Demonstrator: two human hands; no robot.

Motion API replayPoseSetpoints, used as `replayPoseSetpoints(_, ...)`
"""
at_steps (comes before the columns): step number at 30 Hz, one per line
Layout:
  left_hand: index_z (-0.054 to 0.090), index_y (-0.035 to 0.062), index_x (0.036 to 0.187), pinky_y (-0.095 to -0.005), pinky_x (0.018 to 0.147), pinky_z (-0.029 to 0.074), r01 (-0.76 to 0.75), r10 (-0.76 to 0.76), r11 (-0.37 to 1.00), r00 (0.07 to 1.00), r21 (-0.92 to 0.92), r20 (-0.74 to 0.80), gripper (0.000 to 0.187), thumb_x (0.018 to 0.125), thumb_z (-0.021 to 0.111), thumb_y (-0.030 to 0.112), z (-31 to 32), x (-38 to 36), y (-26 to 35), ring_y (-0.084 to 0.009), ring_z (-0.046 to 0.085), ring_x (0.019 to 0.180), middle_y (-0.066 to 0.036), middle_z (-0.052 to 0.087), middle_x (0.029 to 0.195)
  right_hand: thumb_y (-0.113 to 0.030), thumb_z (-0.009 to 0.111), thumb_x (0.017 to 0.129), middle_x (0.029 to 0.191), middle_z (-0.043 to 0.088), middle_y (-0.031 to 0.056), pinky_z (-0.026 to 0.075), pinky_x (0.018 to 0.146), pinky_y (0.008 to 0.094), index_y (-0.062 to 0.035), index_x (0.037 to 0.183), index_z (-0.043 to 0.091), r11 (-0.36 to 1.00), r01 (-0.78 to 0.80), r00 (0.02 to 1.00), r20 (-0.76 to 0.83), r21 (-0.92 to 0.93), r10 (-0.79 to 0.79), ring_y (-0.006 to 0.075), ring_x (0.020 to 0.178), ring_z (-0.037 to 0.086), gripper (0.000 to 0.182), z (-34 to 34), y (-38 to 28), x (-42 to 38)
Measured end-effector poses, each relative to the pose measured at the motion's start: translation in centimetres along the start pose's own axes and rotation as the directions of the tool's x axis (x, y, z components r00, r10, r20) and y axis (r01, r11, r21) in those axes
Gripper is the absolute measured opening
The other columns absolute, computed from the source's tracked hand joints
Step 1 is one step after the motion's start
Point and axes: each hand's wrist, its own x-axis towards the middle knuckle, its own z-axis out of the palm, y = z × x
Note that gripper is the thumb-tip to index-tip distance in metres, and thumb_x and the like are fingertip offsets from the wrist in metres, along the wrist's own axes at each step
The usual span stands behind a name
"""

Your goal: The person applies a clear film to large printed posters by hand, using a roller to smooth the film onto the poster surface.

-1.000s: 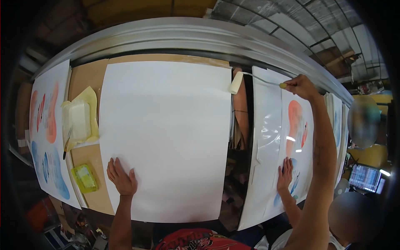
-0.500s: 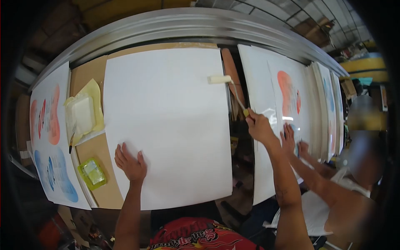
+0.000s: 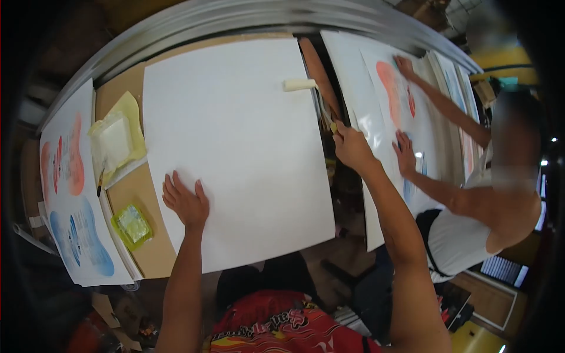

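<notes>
A large white sheet [image 3: 235,147] lies over brown board in front of me. My left hand [image 3: 186,200] rests flat on its lower left part, fingers spread. In my right hand [image 3: 355,147] is the handle of a small paint roller [image 3: 300,85], whose pale sleeve lies at the sheet's upper right edge. Left of the sheet, a white tray [image 3: 115,141] sits on yellow paper [image 3: 130,112], with a dark-tipped brush [image 3: 100,179] beside it. A green container [image 3: 132,227] with pale contents stands below the tray.
Printed sheets with red and blue shapes [image 3: 76,229] lie at far left. To the right, a co-worker [image 3: 462,241] leans over another printed sheet [image 3: 385,100], both hands on it. A dark gap [image 3: 347,194] separates the two work surfaces. A metal rail [image 3: 235,20] runs along the back.
The view has shifted, so the sheet sits higher. My right hand and roller remain near the upper right edge. The co-worker's far hand has reached toward the back of the printed sheet.
</notes>
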Motion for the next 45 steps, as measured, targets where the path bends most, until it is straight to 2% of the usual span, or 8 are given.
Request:
replayPoseSetpoints(4,0.033,0.0008,0.151,-0.0618,0.117,0.017,-0.041,0.042,0.999,0.997,0.025,-0.064,0.070,0.099,0.058,0.039,0.4,-0.2,0.1,-0.0441,0.024,0.146,-0.025,0.031,0.156,-0.013,0.061,0.094,0.081,0.067,0.0300,0.053,0.072,0.0574,-0.0014,0.141,0.052,0.996,-0.072,0.997,0.038,0.060,0.070,0.0503,0.074,0.066,0.049,2.0,2.4,-16.0)
replayPoseSetpoints(11,0.034,0.0030,0.151,-0.0606,0.115,0.022,-0.083,0.094,0.993,0.987,0.086,-0.132,0.070,0.101,0.053,0.048,2.0,-0.6,-1.2,-0.0425,0.029,0.144,-0.024,0.033,0.155,-0.012,0.064,0.093,0.084,0.069,0.0267,0.053,0.067,0.0547,-0.0083,0.148,0.046,0.955,-0.283,0.957,0.102,0.092,0.273,0.0475,0.073,0.066,0.058,5.8,1.3,-40.2)
replayPoseSetpoints(19,0.029,0.0051,0.156,-0.0656,0.118,0.014,-0.035,0.035,0.999,0.999,0.006,-0.019,0.083,0.096,0.057,0.056,3.1,0.4,-2.7,-0.0425,0.022,0.149,-0.024,0.028,0.160,-0.011,0.068,0.090,0.082,0.069,0.0203,0.052,0.064,0.0495,-0.0098,0.143,0.055,0.961,-0.270,0.939,0.208,-0.054,0.276,0.0419,0.072,0.067,0.054,1.4,0.7,-50.8)
replayPoseSetpoints(24,0.024,0.0095,0.161,-0.0694,0.119,0.007,-0.178,0.116,0.961,0.954,0.211,0.276,0.104,0.084,0.069,0.063,-2.8,-2.4,-2.4,-0.0424,0.013,0.154,-0.022,0.018,0.167,-0.015,0.072,0.086,0.075,0.065,0.0178,0.049,0.061,0.0477,-0.0147,0.122,0.074,0.997,0.043,0.979,0.204,-0.063,-0.029,0.0399,0.066,0.063,0.036,-8.4,6.3,-41.9)
replayPoseSetpoints(29,0.019,0.0253,0.163,-0.0736,0.116,0.011,-0.244,0.031,0.925,0.814,0.292,0.581,0.118,0.070,0.081,0.062,-7.9,-10.2,-0.9,-0.0449,0.016,0.154,-0.018,0.015,0.169,-0.017,0.074,0.083,0.075,0.068,0.0172,0.050,0.065,0.0480,-0.0167,0.116,0.077,0.837,0.420,0.853,0.468,-0.351,-0.232,0.0390,0.071,0.065,0.034,-13.3,7.7,-26.8)
replayPoseSetpoints(32,0.017,0.0346,0.163,-0.0758,0.114,0.016,-0.223,0.013,0.931,0.811,0.288,0.585,0.122,0.065,0.086,0.057,-6.8,-12.5,-2.2,-0.0461,0.020,0.152,-0.017,0.015,0.170,-0.011,0.075,0.080,0.076,0.070,0.0159,0.050,0.067,0.0480,-0.0131,0.115,0.076,0.733,0.625,0.737,0.512,-0.270,-0.440,0.0384,0.071,0.066,0.035,-13.9,8.3,-22.7)
replayPoseSetpoints(38,0.019,0.0376,0.163,-0.0746,0.114,0.019,-0.170,-0.012,0.948,0.826,0.271,0.563,0.124,0.062,0.090,0.050,-6.5,-12.3,-2.2,-0.0449,0.023,0.152,-0.016,0.015,0.170,-0.013,0.073,0.082,0.073,0.069,0.0158,0.050,0.065,0.0476,-0.0145,0.117,0.075,0.715,0.666,0.694,0.527,-0.213,-0.490,0.0375,0.069,0.066,0.035,-10.2,9.5,-21.3)
replayPoseSetpoints(45,0.022,0.0335,0.163,-0.0713,0.117,0.018,-0.168,-0.033,0.943,0.813,0.288,0.581,0.123,0.062,0.090,0.054,-6.8,-12.1,-1.6,-0.0451,0.022,0.152,-0.018,0.018,0.169,-0.015,0.070,0.086,0.074,0.069,0.0170,0.053,0.067,0.0472,-0.0146,0.119,0.075,0.715,0.687,0.666,0.507,-0.132,-0.547,0.0373,0.072,0.067,0.033,-5.1,2.6,-20.9)
